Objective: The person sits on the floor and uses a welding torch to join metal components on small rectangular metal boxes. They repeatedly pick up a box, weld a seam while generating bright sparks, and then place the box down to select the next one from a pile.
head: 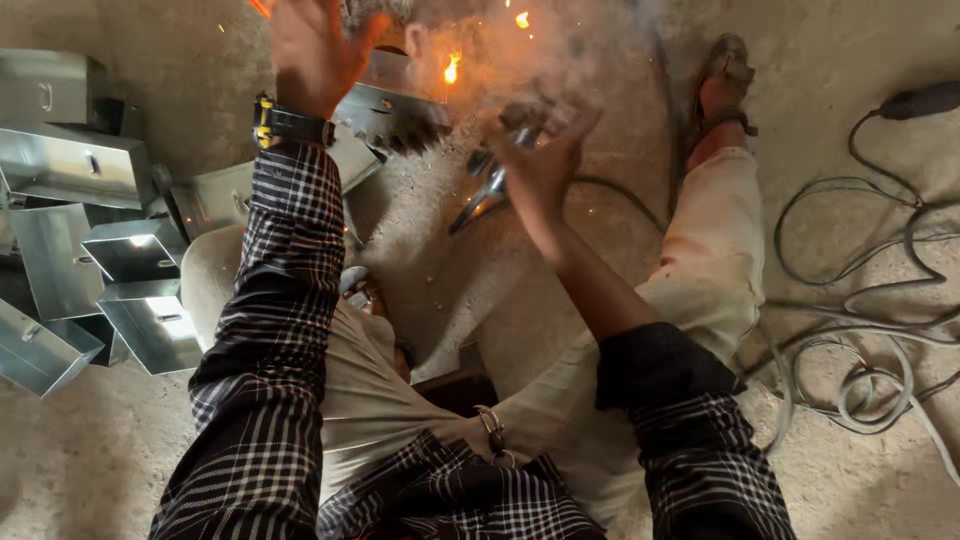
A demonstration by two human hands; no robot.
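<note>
My right hand (540, 150) grips a welding electrode holder (487, 188) with metal jaws, pointed toward the glowing arc and sparks (452, 68) near the top centre. Smoke blurs the fingers. My left hand (315, 45) is raised with fingers spread, held above a folded sheet-metal piece (392, 112) beside the sparks; it holds nothing. A dark wristwatch (290, 122) sits on that wrist. Both arms wear checked sleeves, the right one rolled up to the elbow.
Several shiny sheet-metal boxes (90, 240) are piled at the left on the dusty floor. Grey cables (860, 300) coil at the right, with a dark tool (920, 100) at the upper right. My sandalled foot (722, 85) rests near the top right. My legs are bent below.
</note>
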